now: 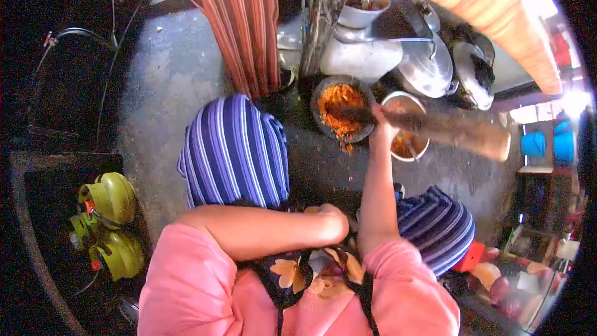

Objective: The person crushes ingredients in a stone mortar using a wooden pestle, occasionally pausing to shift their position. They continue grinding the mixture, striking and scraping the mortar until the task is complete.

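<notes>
My right hand point(384, 118) is closed around a long wooden pestle point(460, 134). The pestle lies slanted, its dark end in a stone mortar point(367, 129) and its pale end out to the right. Orange-red crushed food point(341, 96) fills the mortar, and some spills over its near rim. Under the pestle, just right of the mortar, stands a round pot point(425, 144) with reddish food and a spoon handle in it. My left forearm lies across my body, with my left hand point(333, 218) low at the middle; its fingers cannot be made out.
Behind the mortar are a metal pot point(359, 17) with food, a silver lid point(429, 71), other pans and a wooden post point(320, 22). Striped brown cloth point(239, 25) hangs at the top. Green gas cylinders point(118, 196) stand left; blue buckets point(533, 144) are at right.
</notes>
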`<state>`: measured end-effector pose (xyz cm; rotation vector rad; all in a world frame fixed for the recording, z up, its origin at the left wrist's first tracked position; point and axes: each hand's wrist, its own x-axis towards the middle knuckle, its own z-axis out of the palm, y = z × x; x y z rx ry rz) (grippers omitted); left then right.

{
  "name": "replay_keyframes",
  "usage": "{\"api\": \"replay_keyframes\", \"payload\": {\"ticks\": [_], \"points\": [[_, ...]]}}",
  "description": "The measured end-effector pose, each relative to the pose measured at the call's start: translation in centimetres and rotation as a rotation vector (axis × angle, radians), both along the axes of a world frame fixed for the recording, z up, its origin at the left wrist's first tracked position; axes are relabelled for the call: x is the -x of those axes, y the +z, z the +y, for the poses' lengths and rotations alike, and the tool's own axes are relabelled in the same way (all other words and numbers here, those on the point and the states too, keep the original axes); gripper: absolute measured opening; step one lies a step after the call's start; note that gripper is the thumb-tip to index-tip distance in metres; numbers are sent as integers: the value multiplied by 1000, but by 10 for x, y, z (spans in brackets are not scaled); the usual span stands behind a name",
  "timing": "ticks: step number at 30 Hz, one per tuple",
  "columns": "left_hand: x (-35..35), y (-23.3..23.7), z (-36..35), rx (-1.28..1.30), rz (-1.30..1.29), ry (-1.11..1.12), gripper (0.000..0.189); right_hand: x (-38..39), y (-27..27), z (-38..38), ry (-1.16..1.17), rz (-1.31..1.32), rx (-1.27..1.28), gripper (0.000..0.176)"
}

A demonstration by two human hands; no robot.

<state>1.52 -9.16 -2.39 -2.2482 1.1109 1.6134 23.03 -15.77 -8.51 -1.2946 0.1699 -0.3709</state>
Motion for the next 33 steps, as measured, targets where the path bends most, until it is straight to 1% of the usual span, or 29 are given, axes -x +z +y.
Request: {"api": "replay_keyframes", "payload": {"ticks": [1,3,4,5,6,7,8,9,10,11,12,13,14,15,16,17,18,20,22,24,25,26,27,28,29,30,31,32,33], "points": [[1,-12,-2,0,13,-17,26,-6,10,5,8,-8,-7,24],[0,16,2,-31,42,-68,28,6,41,9,-187,-33,70,31],[-7,28,5,-61,44,-107,30,-5,51,-8,-49,-101,84,32],[-10,29,8,-60,47,-108,30,-10,79,-14,-15,-140,127,31],[-10,29,9,-43,43,-48,29,-2,129,-9,15,-130,107,28],[-7,30,8,-26,36,12,28,5,162,-8,102,-159,71,26],[-4,11,3,-23,34,9,28,2,171,-16,183,-213,48,25],[2,-25,-6,-75,38,28,27,3,172,-14,171,-192,116,22],[6,-44,-11,-127,41,47,27,4,172,-13,156,-170,183,20],[-5,3,5,20,12,13,26,-7,135,-20,71,-125,350,19],[-4,0,1,20,6,10,26,-6,108,-3,30,-78,341,21],[0,-10,-6,-36,-17,11,25,-22,18,-13,2,6,552,34],[4,-25,-13,-95,-41,14,24,0,27,10,46,187,378,46],[11,-46,-23,-42,-36,70,24,4,9,9,55,109,-83,55],[10,-62,-26,9,-36,130,24,2,-4,5,58,-9,-93,34],[-14,43,9,-2,26,77,22,8,16,12,-39,11,-37,34],[-6,41,11,-3,48,70,22,16,54,19,-144,36,25,33],[-5,38,11,-61,23,-72,21,3,104,-2,-61,-164,320,30],[-6,33,8,-46,32,-35,23,0,157,-12,89,-188,161,24],[-14,27,8,-43,25,54,25,-2,178,-9,110,-220,112,20],[-14,22,8,-46,19,95,27,-9,162,-15,50,-153,284,18],[-12,10,3,-46,15,92,27,-10,136,-12,55,-112,319,17],[-8,-9,-6,-68,43,42,26,-9,101,-2,24,-107,441,16],[-6,-18,-9,-93,71,-6,26,-31,9,-16,225,-68,376,20],[-3,-4,-1,51,39,10,26,-3,23,7,21,-15,300,26],[-6,10,11,186,-3,35,27,-6,2,2,118,52,-105,31],[-2,-8,11,223,21,78,21,-5,9,5,77,-6,61,31],[1,-5,11,219,37,83,21,3,22,7,27,-45,228,31],[1,4,10,128,33,42,23,11,56,14,-19,-58,284,28]]}}
